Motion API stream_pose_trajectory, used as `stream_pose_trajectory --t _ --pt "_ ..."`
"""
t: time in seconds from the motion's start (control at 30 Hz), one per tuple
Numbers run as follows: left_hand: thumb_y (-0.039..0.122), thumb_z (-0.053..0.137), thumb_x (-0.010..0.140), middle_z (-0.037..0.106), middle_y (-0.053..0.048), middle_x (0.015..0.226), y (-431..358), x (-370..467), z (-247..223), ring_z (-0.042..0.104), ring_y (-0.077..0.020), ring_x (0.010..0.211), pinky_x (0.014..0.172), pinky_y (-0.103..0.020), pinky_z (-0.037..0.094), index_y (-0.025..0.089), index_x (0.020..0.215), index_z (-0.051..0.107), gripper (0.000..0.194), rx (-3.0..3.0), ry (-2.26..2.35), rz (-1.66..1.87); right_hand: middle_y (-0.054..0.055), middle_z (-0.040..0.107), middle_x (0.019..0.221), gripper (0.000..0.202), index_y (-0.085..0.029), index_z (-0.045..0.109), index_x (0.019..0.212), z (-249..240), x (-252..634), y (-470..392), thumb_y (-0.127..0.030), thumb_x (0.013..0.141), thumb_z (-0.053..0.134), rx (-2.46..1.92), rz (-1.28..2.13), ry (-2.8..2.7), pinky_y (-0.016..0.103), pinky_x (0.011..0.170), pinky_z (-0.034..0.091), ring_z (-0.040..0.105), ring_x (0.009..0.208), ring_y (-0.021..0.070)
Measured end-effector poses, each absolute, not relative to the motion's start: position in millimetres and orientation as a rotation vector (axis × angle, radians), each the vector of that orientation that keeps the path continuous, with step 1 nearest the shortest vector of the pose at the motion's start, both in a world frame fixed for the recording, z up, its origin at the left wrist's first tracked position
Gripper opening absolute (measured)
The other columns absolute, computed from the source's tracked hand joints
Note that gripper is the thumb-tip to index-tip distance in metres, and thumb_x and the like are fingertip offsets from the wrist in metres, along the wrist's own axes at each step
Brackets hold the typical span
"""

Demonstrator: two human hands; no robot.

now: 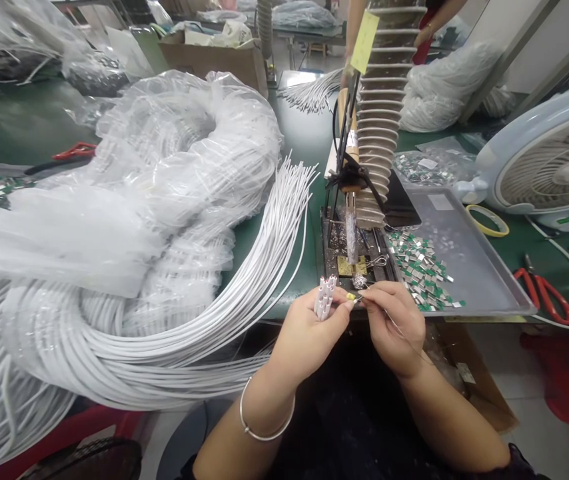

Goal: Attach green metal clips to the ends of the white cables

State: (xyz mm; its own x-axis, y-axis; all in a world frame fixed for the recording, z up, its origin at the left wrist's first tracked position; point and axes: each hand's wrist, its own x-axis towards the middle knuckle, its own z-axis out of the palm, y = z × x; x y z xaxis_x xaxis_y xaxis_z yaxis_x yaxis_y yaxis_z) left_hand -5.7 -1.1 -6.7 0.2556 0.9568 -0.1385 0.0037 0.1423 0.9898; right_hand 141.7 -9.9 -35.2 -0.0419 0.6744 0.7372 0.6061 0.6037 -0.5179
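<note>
My left hand (312, 333) is closed around a small bunch of white cable ends (325, 298), and its thumb and forefinger pinch a small yellow-green piece (351, 297). My right hand (395, 323) is closed on a thin wire (392, 320), its fingertips almost meeting the left ones. Just beyond the fingertips hangs an upright soldering iron (352, 233), its tip by a shiny lump of solder (359, 281). Under it lies a dark tray (332, 250) with a yellow sponge (349, 266).
A thick bundle of white cables (164, 360) under plastic fills the left. Right are a grey tray (484, 267) of small green boards (422, 273), red-handled cutters (547, 297), a tape roll (487, 221) and a fan (559, 153). A ribbed hose (379, 113) hangs ahead.
</note>
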Motion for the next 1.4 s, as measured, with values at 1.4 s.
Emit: stream_pose_trajectory --t 1.4 --pt "0.02 0.052 0.078 0.058 0.0 0.077 6 2 12 0.056 -0.0145 0.076 0.068 -0.026 0.043 0.019 0.073 0.053 0.005 1.315 1.218 1.017 0.007 0.069 0.093 0.023 -0.021 0.061 0.097 -34 132 -9 -0.006 0.084 0.049 -1.019 0.154 -1.569 0.037 0.074 0.057 0.067 0.086 0.0186"
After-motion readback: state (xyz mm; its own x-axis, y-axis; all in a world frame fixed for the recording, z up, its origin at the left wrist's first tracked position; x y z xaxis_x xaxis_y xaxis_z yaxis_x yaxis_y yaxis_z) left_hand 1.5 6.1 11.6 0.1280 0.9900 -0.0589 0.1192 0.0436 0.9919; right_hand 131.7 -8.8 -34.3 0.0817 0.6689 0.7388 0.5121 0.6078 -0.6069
